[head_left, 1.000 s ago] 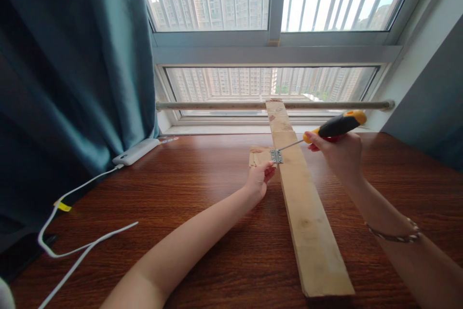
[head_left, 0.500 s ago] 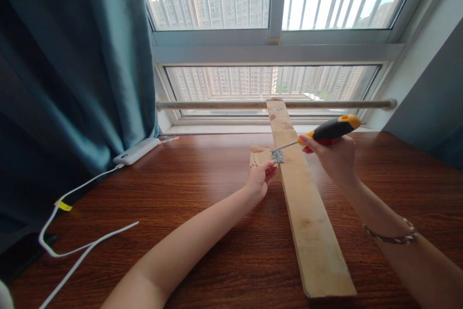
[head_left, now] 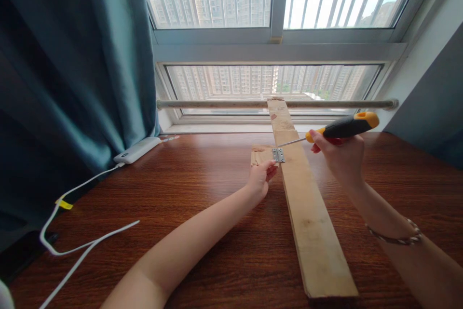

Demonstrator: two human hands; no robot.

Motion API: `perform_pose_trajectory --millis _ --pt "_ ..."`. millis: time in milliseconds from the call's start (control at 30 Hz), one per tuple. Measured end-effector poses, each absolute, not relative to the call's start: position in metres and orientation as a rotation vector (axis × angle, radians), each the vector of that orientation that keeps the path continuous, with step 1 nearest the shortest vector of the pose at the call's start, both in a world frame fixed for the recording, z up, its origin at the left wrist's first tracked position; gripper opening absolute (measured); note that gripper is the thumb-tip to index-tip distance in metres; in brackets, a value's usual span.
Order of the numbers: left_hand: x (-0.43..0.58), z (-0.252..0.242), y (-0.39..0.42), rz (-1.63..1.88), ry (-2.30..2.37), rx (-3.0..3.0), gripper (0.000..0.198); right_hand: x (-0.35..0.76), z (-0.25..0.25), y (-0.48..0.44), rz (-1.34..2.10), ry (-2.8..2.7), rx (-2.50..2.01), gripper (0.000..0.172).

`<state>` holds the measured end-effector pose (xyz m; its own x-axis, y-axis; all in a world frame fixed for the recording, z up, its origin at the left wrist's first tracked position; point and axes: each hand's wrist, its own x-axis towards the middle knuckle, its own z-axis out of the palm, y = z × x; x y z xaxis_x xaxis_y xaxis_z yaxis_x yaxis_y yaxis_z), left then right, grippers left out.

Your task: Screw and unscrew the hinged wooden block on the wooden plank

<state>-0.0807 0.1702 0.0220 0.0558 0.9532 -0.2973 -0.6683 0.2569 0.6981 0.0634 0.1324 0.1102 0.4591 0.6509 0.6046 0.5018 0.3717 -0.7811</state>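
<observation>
A long pale wooden board [head_left: 313, 222] runs away from me across the dark table. A short wooden piece [head_left: 261, 154] meets its left side. Bridging the joint is a silver metal hinge [head_left: 278, 155] with holes. My left hand [head_left: 260, 177] is closed at the near edge of the short piece, thumb at the hinge's lower edge, other fingers curled below and partly hidden. My right hand [head_left: 343, 157] grips a black and yellow screwdriver [head_left: 347, 126] by its handle. The screwdriver's shaft points left, its tip just above the hinge's far edge; contact is unclear.
The board's far end lies by a horizontal rail [head_left: 217, 104] before the window. On the brown table [head_left: 188, 174], a white power bank [head_left: 136, 150] and white cable [head_left: 77, 183] lie at left, beside a blue curtain [head_left: 108, 58]. A wall stands at right.
My right hand has moved slightly right with the screwdriver, its tip shifting from the hinge's left leaf to near its far middle. My left hand stays in place.
</observation>
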Motion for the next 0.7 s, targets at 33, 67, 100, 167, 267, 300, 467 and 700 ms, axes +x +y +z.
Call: perform_pose_trajectory --millis 33,67,100,167,267,300,467,700 --pt "-0.0809 0.0221 0.1699 1.289 0.825 0.424 0.011 0.0644 0.1125 0.1320 0.121 -1.173 -1.278 0.023" --pt "-0.0811 0.0222 0.1695 1.291 0.825 0.420 0.011 0.0654 0.1140 0.1321 0.112 -1.174 -1.290 0.022" --pt "-0.0813 0.0224 0.1692 1.290 0.826 0.416 0.011 0.0663 0.1148 0.1324 0.103 -1.179 -1.307 0.021" --pt "-0.0815 0.0228 0.1688 1.289 0.829 0.406 0.011 0.0679 0.1143 0.1340 0.091 -1.197 -1.343 0.019" --pt "-0.0817 0.0224 0.1690 1.284 0.828 0.405 0.011 0.0694 0.1124 0.1364 0.062 -1.215 -1.391 0.020" --pt "-0.0818 0.0220 0.1693 1.284 0.826 0.408 0.011 0.0696 0.1122 0.1367 0.053 -1.223 -1.406 0.021" --pt "-0.0821 0.0196 0.1705 1.287 0.824 0.410 0.010 0.0676 0.1129 0.1338 0.039 -1.231 -1.380 0.025" --pt "-0.0805 0.0213 0.1701 1.285 0.819 0.405 0.010 0.0632 0.1083 0.1314 0.122 -1.275 -1.266 0.025"
